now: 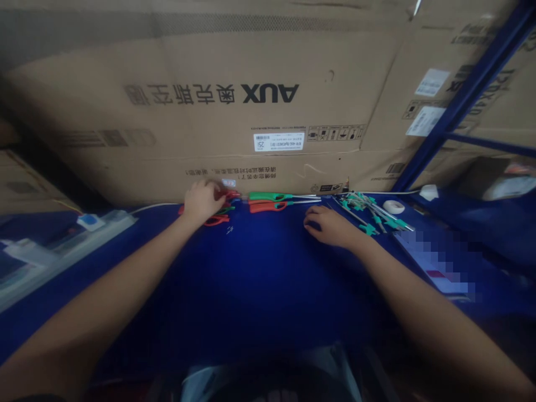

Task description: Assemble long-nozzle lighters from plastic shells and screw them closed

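Left hand (pixel 203 201) curls over red-handled scissors (pixel 224 195); right hand (pixel 329 226) rests curled on blue tabletop (pixel 268 268).

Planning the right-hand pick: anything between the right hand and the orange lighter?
Nothing visible. Only the blue tabletop lies between the right hand and the orange utility lighter, whose metal nozzle ends just beyond the fingers. The green utility lighter lies on its far side, not between them.

red-handled scissors (pixel 216 220) in a heap, green and orange lighters (pixel 268 197) alongside
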The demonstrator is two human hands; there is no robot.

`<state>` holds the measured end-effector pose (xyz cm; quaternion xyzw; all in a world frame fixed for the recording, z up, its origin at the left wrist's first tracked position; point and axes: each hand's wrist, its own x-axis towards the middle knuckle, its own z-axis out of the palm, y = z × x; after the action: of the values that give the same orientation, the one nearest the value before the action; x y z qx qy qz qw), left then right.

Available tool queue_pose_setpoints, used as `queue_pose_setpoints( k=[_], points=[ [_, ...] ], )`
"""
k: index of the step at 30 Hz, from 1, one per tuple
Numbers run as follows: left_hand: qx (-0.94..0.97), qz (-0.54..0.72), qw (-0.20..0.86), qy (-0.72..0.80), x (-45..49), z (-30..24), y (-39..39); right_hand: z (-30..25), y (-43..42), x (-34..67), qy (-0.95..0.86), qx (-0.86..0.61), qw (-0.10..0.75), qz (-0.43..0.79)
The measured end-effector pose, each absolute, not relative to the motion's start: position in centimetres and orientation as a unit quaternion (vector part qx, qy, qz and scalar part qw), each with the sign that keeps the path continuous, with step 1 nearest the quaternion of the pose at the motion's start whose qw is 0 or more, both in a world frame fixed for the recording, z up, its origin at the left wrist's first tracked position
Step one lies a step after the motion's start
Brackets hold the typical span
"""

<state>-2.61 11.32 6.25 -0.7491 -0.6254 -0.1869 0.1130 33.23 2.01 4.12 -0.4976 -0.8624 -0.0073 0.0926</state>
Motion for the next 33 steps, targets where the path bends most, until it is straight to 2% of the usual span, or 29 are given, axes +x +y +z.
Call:
queue_pose_setpoints(
  k=[7, 21, 25, 30, 33],
  points=[
    [-0.768, -0.164, 0.08, -0.614, -3.0, 5.8, 11.7, 4.2, 2.1, 33.2, -0.868, -0.484, 0.11, -0.001],
    [-0.786, -0.159, 0.11, -0.587, -0.1, 8.2, 9.5, 4.3, 1.9, 33.2, -0.869, -0.475, 0.137, -0.003],
    [-0.821, -0.175, 0.104, -0.533, 2.4, 8.7, 6.2, 4.4, 1.7, 32.8, -0.871, -0.449, 0.2, 0.003],
    [-0.896, -0.159, 0.037, -0.413, 6.1, 6.6, 0.8, 5.3, 0.6, 31.8, -0.845, -0.385, 0.354, 0.108],
    [-0.921, -0.127, -0.014, -0.368, 7.7, 4.8, -2.0, 5.9, -0.4, 31.1, -0.866, -0.31, 0.324, 0.221]
  ],
)
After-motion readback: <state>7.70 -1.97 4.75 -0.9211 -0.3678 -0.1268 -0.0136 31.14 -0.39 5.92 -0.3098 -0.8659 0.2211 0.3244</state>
